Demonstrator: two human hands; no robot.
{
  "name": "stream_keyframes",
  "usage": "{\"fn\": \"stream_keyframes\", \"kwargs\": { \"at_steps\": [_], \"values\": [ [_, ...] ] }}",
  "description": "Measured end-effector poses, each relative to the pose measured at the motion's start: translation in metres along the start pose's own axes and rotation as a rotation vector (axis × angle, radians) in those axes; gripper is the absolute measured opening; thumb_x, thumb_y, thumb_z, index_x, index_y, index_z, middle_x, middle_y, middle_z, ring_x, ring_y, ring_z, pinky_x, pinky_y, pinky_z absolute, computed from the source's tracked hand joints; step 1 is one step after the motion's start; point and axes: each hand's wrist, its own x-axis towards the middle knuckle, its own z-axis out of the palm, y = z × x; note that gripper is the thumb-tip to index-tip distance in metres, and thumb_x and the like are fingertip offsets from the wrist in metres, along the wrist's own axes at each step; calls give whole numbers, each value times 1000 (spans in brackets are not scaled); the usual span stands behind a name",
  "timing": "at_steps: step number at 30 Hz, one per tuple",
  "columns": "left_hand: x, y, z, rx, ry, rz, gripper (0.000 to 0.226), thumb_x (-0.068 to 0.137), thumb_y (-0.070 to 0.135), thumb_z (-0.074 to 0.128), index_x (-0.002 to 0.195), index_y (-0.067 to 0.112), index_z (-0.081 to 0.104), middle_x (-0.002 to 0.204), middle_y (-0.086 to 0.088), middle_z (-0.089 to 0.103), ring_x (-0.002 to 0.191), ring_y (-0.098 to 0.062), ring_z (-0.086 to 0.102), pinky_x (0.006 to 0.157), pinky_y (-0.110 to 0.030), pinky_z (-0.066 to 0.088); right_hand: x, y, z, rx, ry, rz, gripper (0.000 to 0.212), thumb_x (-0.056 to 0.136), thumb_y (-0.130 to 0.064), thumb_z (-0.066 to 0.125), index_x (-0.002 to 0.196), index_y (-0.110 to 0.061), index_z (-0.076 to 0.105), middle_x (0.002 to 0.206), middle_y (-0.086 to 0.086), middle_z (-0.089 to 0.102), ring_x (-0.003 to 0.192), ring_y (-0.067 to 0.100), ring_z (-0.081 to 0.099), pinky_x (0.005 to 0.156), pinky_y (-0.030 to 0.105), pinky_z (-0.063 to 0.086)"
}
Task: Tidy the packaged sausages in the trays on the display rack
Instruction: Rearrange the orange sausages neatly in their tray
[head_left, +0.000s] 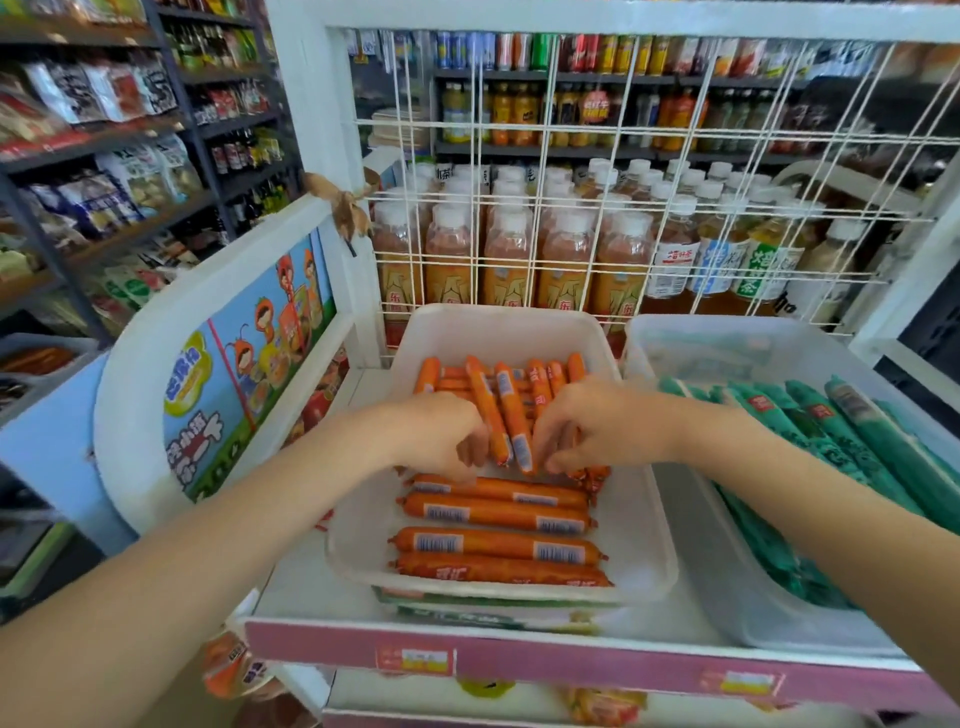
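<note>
In the white tray (363, 525) on the display rack (519, 660), a bunch of orange sausages (506, 415) is being squeezed between the left hand (447, 436) and right hand (592, 426), and some may be knocked crooked if squeezed unevenly.

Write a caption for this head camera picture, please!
Both hands gather orange sausages in the white tray.

Both bare forearms reach forward and converge. The left hand (447, 434) and right hand (597, 428) sit close together, palms down, fingers curled downward and pinching.
</note>
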Motion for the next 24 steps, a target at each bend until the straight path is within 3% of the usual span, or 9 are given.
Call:
{"fn": "stream_keyframes", "kwargs": {
  "at_steps": [3, 7, 11, 14, 19, 21, 24],
  "values": [
    [2, 3, 14, 192, -136, -62, 48, 83, 32, 64, 126, 15, 50, 120, -4, 57, 104, -22, 54, 84, -31, 45, 8, -7, 9, -16, -59, -28, 20, 87, -14, 61, 104, -15, 69, 103, -6, 67, 83, -3, 52, 69, -2, 35],
    [6, 4, 22, 258, -144, -114, 51, 82, 37, 64, 126, 16, 49, 116, -5, 57, 99, -22, 55, 76, -30, 43, 11, -6, 10, -8, -37, -25, 18, 86, -12, 61, 102, -13, 69, 103, -3, 68, 83, -1, 54, 69, -1, 36],
    [-1, -2, 3, 119, -33, -60, 30, 82, 26, 66, 109, 15, 63, 93, 4, 59, 88, -15, 56, 79, -25, 45, 7, -2, 12, -15, -15, 7, 21, 86, -15, 62, 106, -13, 68, 105, -1, 68, 89, 7, 59, 76, 8, 42],
    [-6, -10, -20, 19, 52, 0, 15, 82, 25, 66, 95, 18, 65, 80, 14, 53, 82, -10, 52, 70, -21, 43, 5, -1, 11, 9, 21, 25, 20, 86, -17, 62, 105, -14, 68, 106, -1, 68, 91, 8, 60, 76, 9, 42],
    [2, -3, -6, 188, -118, -80, 59, 80, 34, 67, 132, 16, 44, 124, -1, 53, 109, -20, 53, 93, -33, 46, 5, -2, 6, 73, 83, 54, 19, 86, -17, 62, 103, -15, 68, 103, -2, 66, 83, -1, 54, 72, 7, 41],
    [8, -2, 8, 243, -136, -115, 58, 82, 28, 65, 134, 17, 41, 126, -2, 53, 109, -22, 53, 93, -33, 46, 6, -3, 6, 65, 80, 52, 18, 86, -16, 62, 104, -16, 67, 103, -3, 66, 82, -2, 52, 71, 6, 40],
    [12, -5, 17, 351, -130, -203, 40, 85, 22, 61, 123, 17, 52, 118, -5, 57, 103, -23, 56, 90, -33, 47, 6, -3, 6, 54, 76, 57, 19, 87, -17, 60, 105, -16, 67, 102, -4, 64, 84, 0, 52, 69, 5, 40]
  ]
}}
